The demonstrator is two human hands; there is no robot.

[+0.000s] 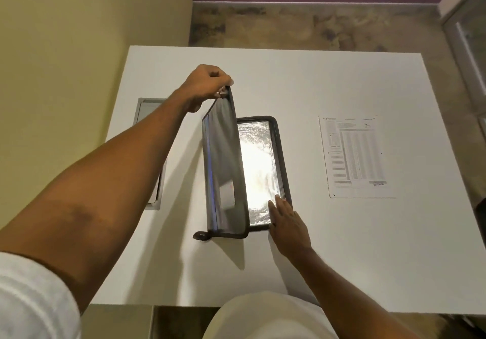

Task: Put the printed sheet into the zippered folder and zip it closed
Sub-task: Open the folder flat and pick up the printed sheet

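Head view: white table (342, 246) from above; both bare arms reach over it
Right hand (285, 223): fingers straight, pressing flat on the near right corner of the zippered folder (260, 160); gripping nothing
Zip pull (201, 235): lies on the table at the near left corner
Zippered folder: unzipped mid-table; silvery lining up; its cover (223, 160) lifted steeply along the left edge
Printed sheet (355, 154): flat on the table, well right of the folder, outside it
Left hand (207, 85): pinches the cover's far corner, holding it up
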